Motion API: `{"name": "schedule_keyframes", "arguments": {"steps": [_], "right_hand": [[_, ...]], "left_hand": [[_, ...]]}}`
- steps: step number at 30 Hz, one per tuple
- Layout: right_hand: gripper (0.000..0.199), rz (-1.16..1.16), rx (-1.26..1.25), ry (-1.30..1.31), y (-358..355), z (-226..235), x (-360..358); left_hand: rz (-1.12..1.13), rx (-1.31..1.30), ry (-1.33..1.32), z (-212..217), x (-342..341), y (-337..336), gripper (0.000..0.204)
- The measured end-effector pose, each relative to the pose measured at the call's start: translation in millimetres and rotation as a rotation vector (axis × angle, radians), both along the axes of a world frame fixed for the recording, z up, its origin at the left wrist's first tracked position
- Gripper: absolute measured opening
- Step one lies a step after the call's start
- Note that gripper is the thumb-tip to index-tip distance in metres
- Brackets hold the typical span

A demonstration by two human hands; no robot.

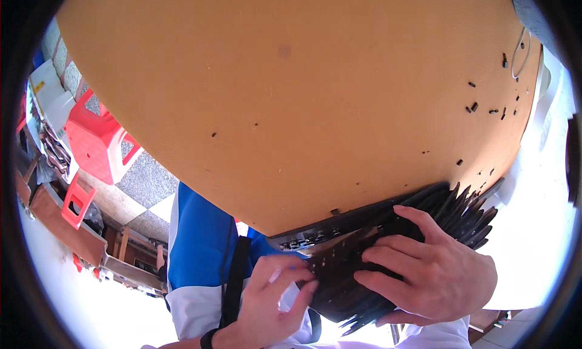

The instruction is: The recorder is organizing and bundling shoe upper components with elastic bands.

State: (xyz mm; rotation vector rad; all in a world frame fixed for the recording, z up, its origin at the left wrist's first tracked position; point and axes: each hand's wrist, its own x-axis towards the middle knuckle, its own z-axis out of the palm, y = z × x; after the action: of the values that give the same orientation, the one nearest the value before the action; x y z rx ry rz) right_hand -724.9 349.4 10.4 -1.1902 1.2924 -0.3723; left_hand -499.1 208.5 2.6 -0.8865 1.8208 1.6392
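Observation:
A thick bundle of dark, flat strips (pixel 345 276) lies at the near edge of the table, partly overhanging it. Its right ends fan out in rounded points, while the left end is more even, with pale spots. My right hand (pixel 427 267) lies across the bundle, fingers curved over the strips and thumb along the near side. At the left end, my left hand (pixel 276 294) has its thumb and forefinger closed on the strips' edge. A black band is round my left wrist. How many strips each hand holds is hidden.
The tan table (pixel 303 106) fills most of the view. Several small black scraps (pixel 474 107) are scattered at its right, near a thin wire loop (pixel 521 52). A red plastic stool (pixel 97 140) stands on the checkered floor at left, beside boxes and wooden furniture.

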Motion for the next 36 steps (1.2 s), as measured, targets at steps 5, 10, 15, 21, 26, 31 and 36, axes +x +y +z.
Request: {"name": "schedule_keyframes", "arguments": {"steps": [5,10,15,21,26,31,36], "right_hand": [[0.06,0.021,0.033,0.032,1.8,4.4,4.1],[0.043,-0.118,-0.06,0.275,4.5,6.0,15.2],[0.045,-0.493,-0.315,0.469,14.8,39.5,15.2],[0.028,-1.711,-0.372,0.617,100.7,132.4,61.5],[0.074,-2.268,0.233,0.68,138.3,92.9,202.9],[0.118,-2.274,0.386,0.606,86.5,19.7,249.2],[0.115,-2.342,0.53,0.609,62.2,16.3,242.6]], "left_hand": [[-0.185,-0.371,0.052,-3.2,7.9,-5.6,0.042],[0.361,0.13,-0.075,-17.8,30.4,1.9,0.029],[-0.088,0.114,-0.078,-28.7,5.4,-32.7,0.035],[-0.553,-0.279,0.307,-1.6,-41.3,-22.6,0.078],[-0.94,-0.351,0.639,39.8,-75.2,38.8,0.113],[-0.897,-0.507,0.528,23.8,-73.0,58.4,0.115],[-0.923,-0.507,0.532,31.2,-85.1,52.3,0.11]]}}
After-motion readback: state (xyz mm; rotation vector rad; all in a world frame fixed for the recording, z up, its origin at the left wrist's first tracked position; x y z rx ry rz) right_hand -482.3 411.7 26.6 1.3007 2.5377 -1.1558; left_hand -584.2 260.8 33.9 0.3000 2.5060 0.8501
